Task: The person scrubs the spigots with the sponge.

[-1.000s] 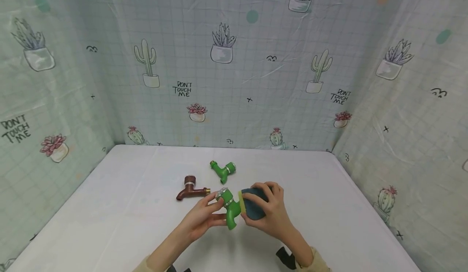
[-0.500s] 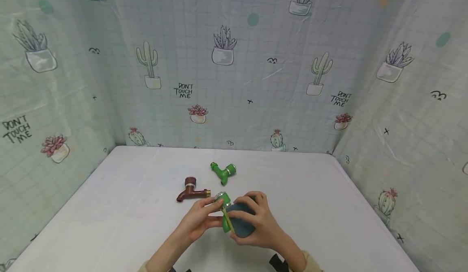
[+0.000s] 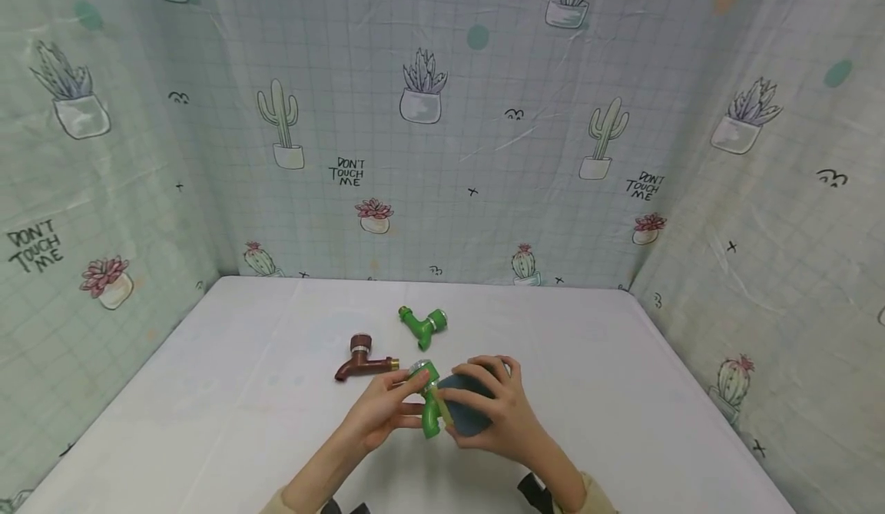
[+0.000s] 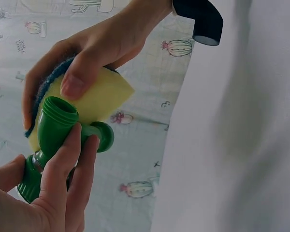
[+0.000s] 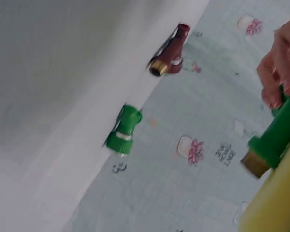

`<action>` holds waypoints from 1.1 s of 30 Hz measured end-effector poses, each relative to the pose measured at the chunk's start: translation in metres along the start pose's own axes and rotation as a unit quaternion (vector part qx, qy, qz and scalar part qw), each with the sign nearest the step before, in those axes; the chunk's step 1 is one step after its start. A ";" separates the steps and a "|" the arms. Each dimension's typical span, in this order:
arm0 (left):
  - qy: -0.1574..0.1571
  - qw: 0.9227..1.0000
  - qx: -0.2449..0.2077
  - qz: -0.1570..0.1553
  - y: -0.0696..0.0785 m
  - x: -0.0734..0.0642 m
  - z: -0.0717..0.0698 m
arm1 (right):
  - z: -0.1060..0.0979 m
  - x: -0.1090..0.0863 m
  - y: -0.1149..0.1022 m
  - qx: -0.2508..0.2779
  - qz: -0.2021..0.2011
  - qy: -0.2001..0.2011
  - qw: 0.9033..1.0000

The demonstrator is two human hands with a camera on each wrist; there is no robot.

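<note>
A green plastic tap (image 3: 430, 419) is held above the table by my left hand (image 3: 379, 414), thumb on its knob end and fingers behind. My right hand (image 3: 508, 414) grips a sponge (image 3: 465, 405) with a dark blue scouring side and yellow foam. The foam lies against the tap's side. From the left wrist view, the tap's threaded spout mouth (image 4: 60, 112) shows in front of the yellow foam (image 4: 108, 94). In the right wrist view, the tap's brass-coloured inlet end (image 5: 255, 164) sticks out beside the foam.
A second green tap (image 3: 423, 327) lies behind the hands on the white table (image 3: 276, 406). Left of it is a brown tap (image 3: 360, 360) with a brass end. Cactus-print cloth (image 3: 470, 153) hangs at the back and both sides.
My right hand first brought the sponge left and nearer across the tap, covering more of it, then drew slightly back to the right. My left hand keeps holding the tap nearly in place.
</note>
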State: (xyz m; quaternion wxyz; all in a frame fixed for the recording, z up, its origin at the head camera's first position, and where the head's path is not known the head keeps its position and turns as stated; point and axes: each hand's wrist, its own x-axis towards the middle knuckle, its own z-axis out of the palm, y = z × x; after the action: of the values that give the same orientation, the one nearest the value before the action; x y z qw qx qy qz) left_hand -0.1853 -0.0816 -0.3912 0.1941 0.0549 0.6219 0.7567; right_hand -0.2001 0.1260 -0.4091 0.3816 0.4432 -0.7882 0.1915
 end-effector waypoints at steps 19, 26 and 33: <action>0.015 0.999 -0.041 0.001 0.008 -0.003 -0.007 | -0.004 -0.006 0.026 -0.072 -0.007 0.128 0.989; 0.041 0.999 0.001 0.011 0.009 -0.004 -0.005 | -0.005 -0.006 0.018 -0.137 -0.056 0.078 0.986; 0.066 0.994 0.079 0.046 0.011 -0.009 0.000 | -0.005 -0.008 0.011 -0.163 -0.064 0.026 0.984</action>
State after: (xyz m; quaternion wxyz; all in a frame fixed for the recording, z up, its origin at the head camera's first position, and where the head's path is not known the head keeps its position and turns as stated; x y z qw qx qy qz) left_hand -0.1800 -0.0866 -0.3794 0.1130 0.0485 0.6880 0.7152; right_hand -0.2047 0.1394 -0.4121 0.4804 0.4195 -0.7688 0.0474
